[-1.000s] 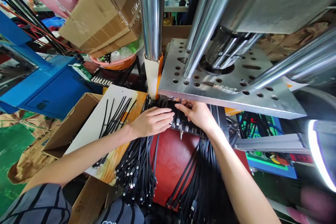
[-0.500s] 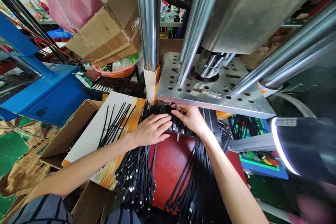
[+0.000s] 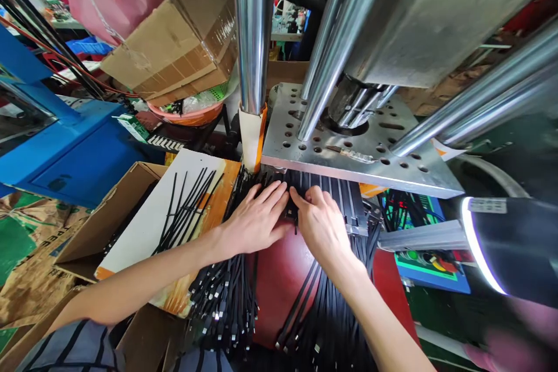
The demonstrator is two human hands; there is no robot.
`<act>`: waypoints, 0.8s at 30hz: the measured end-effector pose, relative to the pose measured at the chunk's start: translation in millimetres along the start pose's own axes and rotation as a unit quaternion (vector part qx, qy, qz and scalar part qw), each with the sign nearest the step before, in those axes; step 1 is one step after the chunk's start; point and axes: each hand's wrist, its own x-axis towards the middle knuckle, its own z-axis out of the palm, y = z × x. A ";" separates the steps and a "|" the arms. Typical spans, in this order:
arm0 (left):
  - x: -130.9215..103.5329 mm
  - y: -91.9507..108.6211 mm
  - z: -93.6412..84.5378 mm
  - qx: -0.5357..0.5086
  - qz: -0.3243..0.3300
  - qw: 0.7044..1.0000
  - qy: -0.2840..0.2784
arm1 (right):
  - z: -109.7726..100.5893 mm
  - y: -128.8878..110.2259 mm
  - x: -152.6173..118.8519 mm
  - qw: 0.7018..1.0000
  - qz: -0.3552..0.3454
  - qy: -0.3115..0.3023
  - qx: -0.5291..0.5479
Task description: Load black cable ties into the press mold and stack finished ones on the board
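My left hand [image 3: 257, 218] lies palm down with extended fingers over the left part of a dark slotted fixture [image 3: 344, 200], under the front edge of a perforated metal plate [image 3: 314, 154]. Beside it, my right hand [image 3: 320, 215] presses at the same fixture, index finger extended and the others curled; whatever is under its fingertips is hidden. Black cables with metal plugs [image 3: 226, 296] hang below my left hand. A second bundle of black cables [image 3: 331, 308] hangs beneath my right forearm, over a red surface [image 3: 281, 285].
A white board [image 3: 148, 215] with loose black cables sits at left beside a cardboard box [image 3: 96, 232]. Shiny steel columns [image 3: 250, 35] rise behind the plate. A round lamp-like device [image 3: 505, 244] stands at right, near a blue tray [image 3: 436, 270].
My right hand has moved down toward me, going from a pinch to pressing with the index finger. My left hand has shifted slightly, and the whole view has moved a little.
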 end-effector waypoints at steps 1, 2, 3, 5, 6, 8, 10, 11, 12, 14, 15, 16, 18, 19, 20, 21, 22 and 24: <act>7.1 -5.6 -2.8 -0.007 -0.004 1.000 0.000 | -1.7 -3.3 6.7 0.999 0.014 -0.014 -0.032; 14.8 -11.4 -5.0 -0.010 -0.007 1.000 0.001 | -2.8 -5.4 15.3 0.998 0.025 -0.020 -0.052; 22.5 -17.1 -6.6 -0.009 -0.007 1.000 0.004 | -3.3 -6.1 24.7 0.997 0.033 -0.020 -0.062; 37.0 -27.4 -7.4 0.002 -0.004 1.000 0.008 | -1.8 -3.9 42.3 0.997 0.032 -0.014 -0.068; 43.7 -31.9 -6.8 0.008 -0.004 1.000 0.010 | 0.1 -1.4 49.6 0.997 0.026 -0.012 -0.067; 57.2 -40.4 -4.2 0.017 -0.011 1.000 0.020 | 5.5 4.9 62.0 0.998 0.015 -0.017 -0.065; 72.7 -48.7 -1.4 0.011 -0.017 0.999 0.043 | 11.0 11.6 74.9 0.998 0.010 -0.019 -0.064; 81.3 -52.9 -0.4 0.003 -0.014 0.998 0.056 | 12.8 14.7 82.3 0.998 0.011 -0.016 -0.064; 89.8 -57.0 0.1 -0.007 -0.011 0.998 0.066 | 13.6 17.3 90.2 0.998 0.012 -0.012 -0.063; 102.1 -63.2 -0.4 -0.023 -0.009 0.997 0.076 | 11.2 20.4 102.5 0.998 0.014 -0.001 -0.060; 103.1 -64.4 -1.3 -0.029 -0.012 0.997 0.076 | 8.4 20.6 103.7 0.998 0.013 0.004 -0.057; 99.0 -63.8 -2.3 -0.031 -0.018 0.996 0.076 | 4.9 19.7 99.1 0.998 0.010 0.008 -0.053; 73.0 -55.7 -4.0 -0.031 -0.044 0.994 0.090 | -1.0 14.7 67.6 0.999 0.002 0.017 -0.044; 51.8 -48.6 -4.1 -0.030 -0.073 0.992 0.094 | -2.1 10.8 40.3 0.999 0.005 0.025 -0.037; 27.1 -39.9 -3.4 -0.028 -0.108 0.989 0.099 | -1.2 6.5 6.7 0.999 0.015 0.039 -0.030; 0.8 -30.4 -1.9 -0.027 -0.182 0.979 0.086 | 1.8 2.0 -30.7 0.995 0.058 0.077 -0.005; -24.7 -20.8 0.3 -0.020 -0.254 0.966 0.037 | 6.7 -2.3 -69.0 0.990 0.100 0.097 0.013; -65.2 -4.1 5.8 -0.028 -0.319 0.944 -0.084 | 20.6 -8.7 -136.9 0.982 0.171 0.079 0.007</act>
